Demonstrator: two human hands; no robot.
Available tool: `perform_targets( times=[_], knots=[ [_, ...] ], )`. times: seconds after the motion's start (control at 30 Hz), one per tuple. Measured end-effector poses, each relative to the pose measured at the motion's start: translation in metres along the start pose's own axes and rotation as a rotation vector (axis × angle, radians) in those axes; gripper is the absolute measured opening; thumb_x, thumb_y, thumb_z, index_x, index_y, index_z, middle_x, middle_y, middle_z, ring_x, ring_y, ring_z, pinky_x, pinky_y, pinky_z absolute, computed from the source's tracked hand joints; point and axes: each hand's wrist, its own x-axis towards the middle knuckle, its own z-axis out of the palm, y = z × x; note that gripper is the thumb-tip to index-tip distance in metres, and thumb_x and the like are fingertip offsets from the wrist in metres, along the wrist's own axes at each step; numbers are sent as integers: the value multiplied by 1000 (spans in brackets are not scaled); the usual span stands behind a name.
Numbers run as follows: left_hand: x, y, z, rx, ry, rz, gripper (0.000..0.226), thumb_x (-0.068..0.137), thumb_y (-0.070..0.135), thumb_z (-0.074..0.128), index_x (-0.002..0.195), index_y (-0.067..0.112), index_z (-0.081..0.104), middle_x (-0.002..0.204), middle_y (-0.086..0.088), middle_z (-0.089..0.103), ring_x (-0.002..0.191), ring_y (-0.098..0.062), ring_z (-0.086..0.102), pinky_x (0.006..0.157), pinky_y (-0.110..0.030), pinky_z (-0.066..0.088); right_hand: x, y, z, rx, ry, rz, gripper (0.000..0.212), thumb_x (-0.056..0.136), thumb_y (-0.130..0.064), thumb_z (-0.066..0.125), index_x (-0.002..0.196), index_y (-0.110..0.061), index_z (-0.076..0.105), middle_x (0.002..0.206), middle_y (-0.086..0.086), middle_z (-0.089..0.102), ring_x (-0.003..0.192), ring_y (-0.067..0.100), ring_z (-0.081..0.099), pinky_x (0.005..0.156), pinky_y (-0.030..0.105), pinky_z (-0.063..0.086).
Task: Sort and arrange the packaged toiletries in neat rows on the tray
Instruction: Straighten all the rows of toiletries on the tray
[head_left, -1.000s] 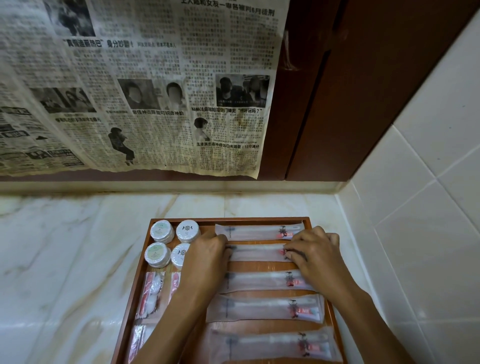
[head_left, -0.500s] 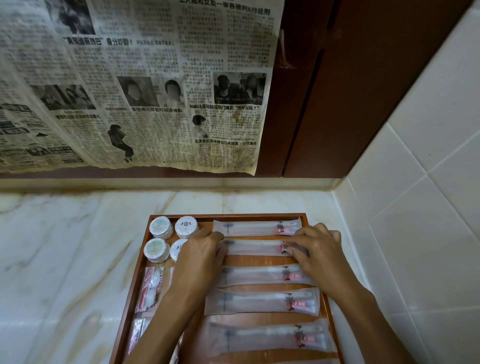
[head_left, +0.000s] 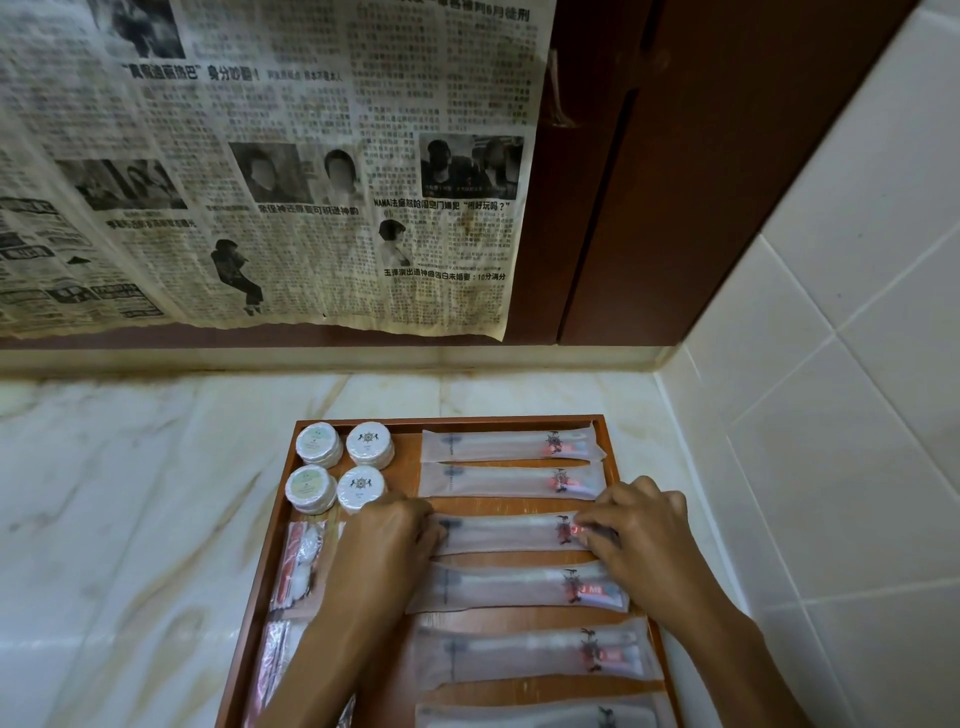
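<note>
A brown wooden tray (head_left: 452, 420) lies on the marble counter. Several long frosted toothbrush packets lie across its right side in a column. My left hand (head_left: 387, 540) holds the left end of the third packet (head_left: 506, 532) and my right hand (head_left: 641, 530) pinches its right end. The second packet (head_left: 511, 479) lies just above it, the fourth (head_left: 514, 587) just below. Round white soap packs (head_left: 340, 465) sit in a square at the tray's back left. Small sachets with red contents (head_left: 298, 564) lie along the left edge, partly hidden by my left forearm.
The white marble counter (head_left: 135, 499) spreads to the left of the tray. A tiled wall (head_left: 831, 415) rises close on the right. Behind the tray hang a newspaper sheet (head_left: 260, 171) and a dark wooden panel (head_left: 701, 171).
Both hands have moved down from the second packet to the ends of the third one. The second packet now lies uncovered, close under the first.
</note>
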Motion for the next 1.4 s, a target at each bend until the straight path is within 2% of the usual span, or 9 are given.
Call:
perform_targets(
  times=[0.1, 0.23, 0.63, 0.8, 0.93, 1.03, 1.2, 1.3, 1.4],
  knots=[
    [2, 1, 1, 2, 19, -16, 14, 89, 31, 62, 81, 22, 70, 79, 4, 67, 69, -11, 58, 56, -19, 39, 1, -1, 1, -16, 44, -12, 24, 63, -23, 88, 82, -30, 76, 84, -10, 70, 75, 16, 62, 70, 33, 34],
    [3, 5, -1, -10, 43, -20, 15, 88, 28, 64, 76, 19, 68, 75, 3, 62, 62, -7, 46, 49, -12, 25, 1, -1, 3, 2, 74, -32, 21, 67, -24, 85, 84, -30, 75, 86, -10, 69, 77, 16, 62, 72, 34, 34],
    [4, 6, -4, -15, 40, -14, 17, 91, 30, 61, 78, 20, 67, 78, 5, 61, 65, -5, 47, 51, -11, 26, 4, 0, 3, -20, 50, 6, 21, 66, -26, 85, 85, -30, 76, 88, -7, 71, 76, 19, 64, 74, 33, 35],
    [4, 6, -6, -7, 34, -17, 15, 89, 30, 63, 79, 22, 67, 79, 6, 62, 64, -4, 44, 49, -12, 26, 5, 1, 2, 10, 26, 10, 17, 81, -30, 73, 98, -28, 75, 103, -5, 69, 94, 18, 59, 84, 32, 29],
    [5, 10, -9, -27, 38, -2, 10, 87, 25, 67, 92, 17, 71, 88, 0, 68, 73, -11, 56, 52, -7, 24, 5, 0, 0, 25, 3, 5, 20, 84, -33, 69, 103, -29, 73, 110, -6, 67, 100, 16, 57, 86, 30, 26],
    [4, 9, -8, -11, 35, 8, 14, 88, 25, 65, 95, 15, 72, 91, -2, 68, 78, -14, 60, 55, -9, 29, 3, 1, 1, 24, 28, 16, 19, 74, -27, 79, 92, -28, 75, 96, -5, 71, 86, 19, 63, 79, 33, 33],
    [-7, 1, -10, -22, 47, 45, 10, 86, 27, 67, 87, 19, 73, 77, 5, 66, 65, -9, 59, 53, -24, 47, -11, 5, -4, 64, 120, 15, 18, 72, -20, 82, 87, -27, 75, 89, -8, 69, 81, 15, 59, 74, 34, 32],
    [-22, -6, -12, -33, -14, 115, 12, 83, 35, 69, 91, 27, 74, 84, 9, 68, 73, -9, 61, 60, -23, 47, -29, 7, -7, 101, 93, 2, 13, 75, -25, 78, 86, -31, 75, 89, -14, 67, 80, 7, 51, 74, 31, 29],
    [-33, -10, -10, -7, -85, 137, 21, 82, 46, 62, 94, 33, 73, 89, 13, 61, 82, -9, 58, 65, -27, 48, -44, 3, -3, 86, 32, -6, 18, 69, -24, 84, 82, -34, 75, 84, -19, 65, 78, 7, 49, 69, 29, 29]
  ],
)
